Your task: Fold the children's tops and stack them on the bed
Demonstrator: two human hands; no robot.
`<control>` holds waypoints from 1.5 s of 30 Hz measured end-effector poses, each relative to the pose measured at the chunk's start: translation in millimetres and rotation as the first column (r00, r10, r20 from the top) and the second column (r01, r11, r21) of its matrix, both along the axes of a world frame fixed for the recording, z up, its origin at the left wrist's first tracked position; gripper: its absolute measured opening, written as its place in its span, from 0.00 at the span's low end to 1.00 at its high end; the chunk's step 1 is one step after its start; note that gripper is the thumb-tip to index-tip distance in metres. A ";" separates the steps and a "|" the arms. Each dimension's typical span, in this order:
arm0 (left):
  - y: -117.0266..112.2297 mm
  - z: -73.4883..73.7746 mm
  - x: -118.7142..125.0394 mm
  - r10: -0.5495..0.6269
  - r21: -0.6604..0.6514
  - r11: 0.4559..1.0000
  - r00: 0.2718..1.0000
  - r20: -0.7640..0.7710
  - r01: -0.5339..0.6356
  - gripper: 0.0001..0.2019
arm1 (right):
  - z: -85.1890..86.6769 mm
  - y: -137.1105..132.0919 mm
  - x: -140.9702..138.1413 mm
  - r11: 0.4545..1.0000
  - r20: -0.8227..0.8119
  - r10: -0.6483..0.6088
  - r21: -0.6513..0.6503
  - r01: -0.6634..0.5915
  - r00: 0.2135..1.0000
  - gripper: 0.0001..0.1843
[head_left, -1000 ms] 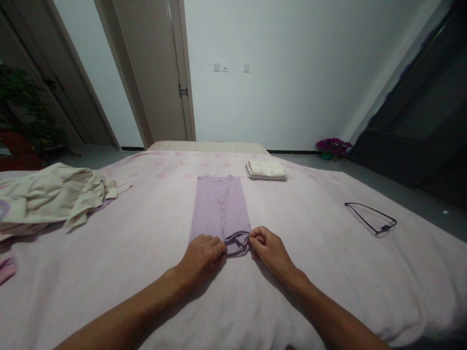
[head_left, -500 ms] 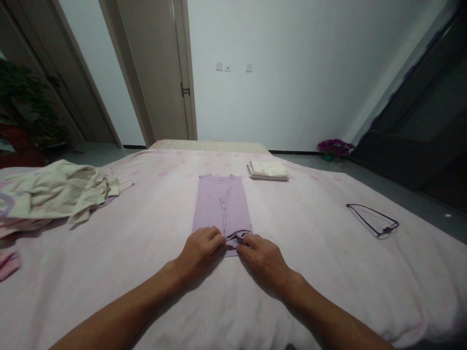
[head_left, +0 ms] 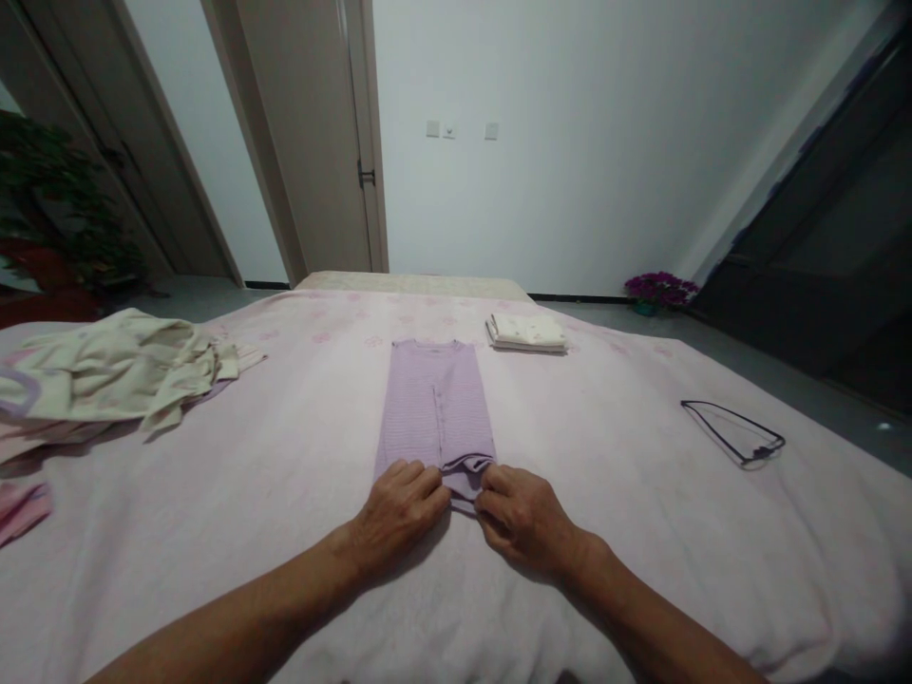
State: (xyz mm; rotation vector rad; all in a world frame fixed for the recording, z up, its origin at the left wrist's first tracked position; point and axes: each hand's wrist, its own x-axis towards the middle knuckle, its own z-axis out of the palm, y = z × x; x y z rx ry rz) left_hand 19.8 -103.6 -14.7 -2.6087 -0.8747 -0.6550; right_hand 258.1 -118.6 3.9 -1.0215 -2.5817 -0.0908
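A light purple striped garment (head_left: 436, 404) with a buttoned front lies flat on the bed, narrowed into a long rectangle with its neckline away from me. My left hand (head_left: 405, 503) is closed on the left side of its near edge. On the right side of that edge, my right hand (head_left: 523, 518) pinches the fabric between thumb and curled fingers. Between the hands the cloth is bunched and lifted a little, showing a dark fold opening. The garment's near corners are hidden under my fingers.
Rumpled cream and pink clothes (head_left: 121, 370) are heaped at the left, with a pink cloth (head_left: 23, 511) nearer me. A folded cream garment (head_left: 528, 331) lies beyond the purple one. Black-framed glasses (head_left: 737, 432) rest on the pink bedspread (head_left: 605, 446) at the right.
Both hands have come slightly toward me, drawing the garment's near edge with them. My right hand's fingers have curled more tightly on the cloth.
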 end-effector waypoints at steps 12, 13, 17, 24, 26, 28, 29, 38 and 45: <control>-13.8 8.7 -3.3 -0.147 -0.114 0.983 0.989 0.001 0.146 0.06 | 3.2 -0.4 10.4 0.995 -0.231 0.021 -0.093 -0.043 0.973 0.08; -13.3 9.3 -3.3 -0.147 -0.122 0.982 0.989 0.006 0.146 0.05 | 3.8 0.7 11.4 0.995 -0.297 -0.009 -0.097 -0.020 0.955 0.08; -10.6 7.3 -2.8 -0.165 -0.129 0.978 0.986 0.007 0.165 0.05 | 4.8 4.2 10.8 0.985 -0.433 -0.153 -0.137 0.103 0.888 0.10; -7.3 4.1 -4.7 -0.233 -0.177 0.960 0.970 -0.066 0.219 0.09 | -12.4 4.5 9.5 0.957 -0.367 -0.241 -0.242 0.158 0.898 0.18; -6.2 4.2 -5.0 -0.238 -0.186 0.957 0.969 -0.061 0.223 0.09 | -13.6 4.5 13.3 0.958 -0.352 -0.226 -0.250 0.142 0.908 0.20; -4.9 3.2 -4.8 -0.238 -0.201 0.954 0.970 -0.049 0.223 0.09 | -11.8 4.4 16.3 0.960 -0.334 -0.201 -0.253 0.117 0.921 0.21; -4.2 2.4 -4.6 -0.235 -0.213 0.952 0.971 -0.043 0.221 0.09 | -10.3 4.2 17.3 0.962 -0.325 -0.184 -0.251 0.103 0.927 0.21; -5.5 4.6 -4.0 -0.194 -0.324 0.928 0.981 0.007 0.186 0.08 | -7.0 3.3 13.2 0.959 -0.334 -0.150 -0.277 0.055 0.931 0.09; -8.8 12.5 -5.3 -0.188 -0.386 0.905 0.982 0.015 0.179 0.07 | 2.4 7.0 23.0 0.922 -0.440 -0.216 -0.386 0.034 0.872 0.09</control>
